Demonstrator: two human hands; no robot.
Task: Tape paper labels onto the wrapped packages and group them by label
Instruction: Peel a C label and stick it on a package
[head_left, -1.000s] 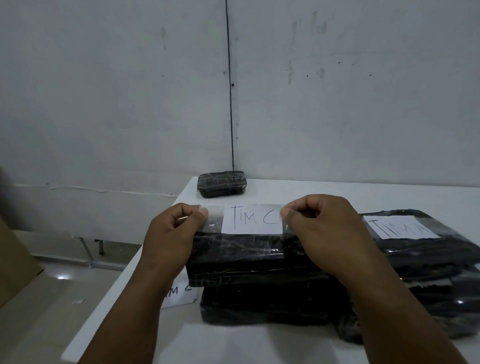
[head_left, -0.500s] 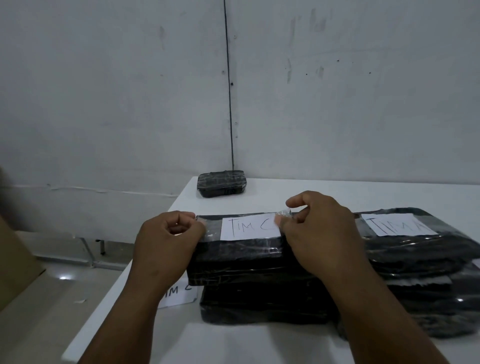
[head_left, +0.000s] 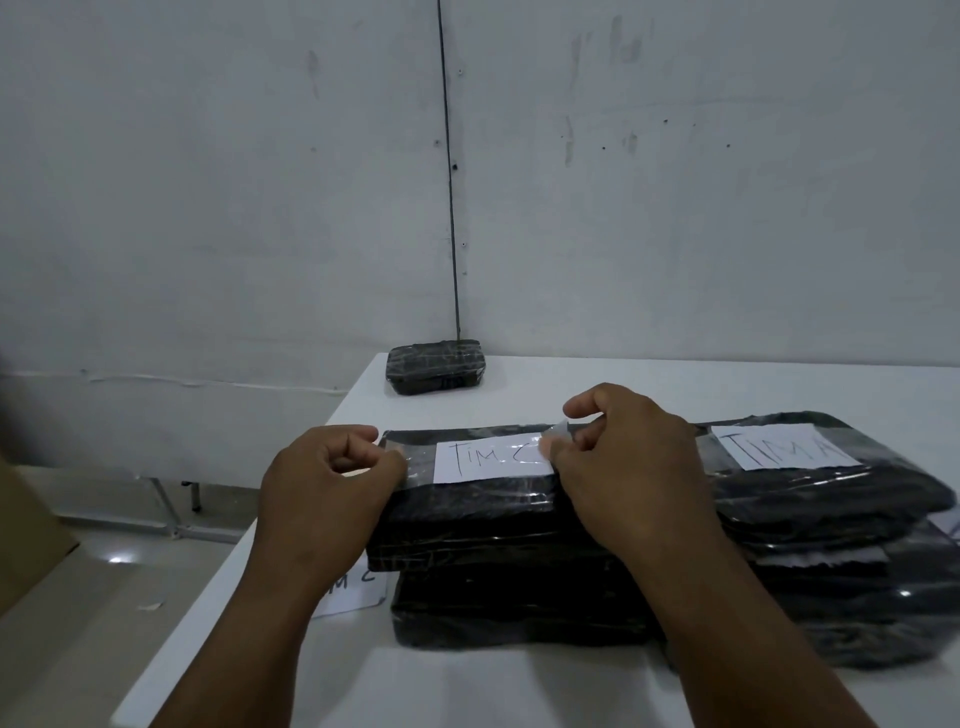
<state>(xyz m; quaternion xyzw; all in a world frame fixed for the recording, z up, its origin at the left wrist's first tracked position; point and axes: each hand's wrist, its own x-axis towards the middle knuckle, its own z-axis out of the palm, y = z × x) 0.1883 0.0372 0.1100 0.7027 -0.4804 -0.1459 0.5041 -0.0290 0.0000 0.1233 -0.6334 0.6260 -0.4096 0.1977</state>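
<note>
While both hands pinch clear tape (head_left: 555, 434) ends, left hand (head_left: 332, 478) and right hand (head_left: 623, 457) flank the white "TIM C" label (head_left: 488, 460) atop the glossy black package (head_left: 467, 514) near the desk's (head_left: 675, 384) left edge.

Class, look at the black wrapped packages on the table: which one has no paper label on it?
The small package at the table's far edge by the wall; it stands alone, bare, unlike the labelled stacked ones.

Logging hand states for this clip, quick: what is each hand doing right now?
Left hand: fingers curled, pinching the left end of the tape onto the top package.
Right hand: pinching the tape's right end.
</note>
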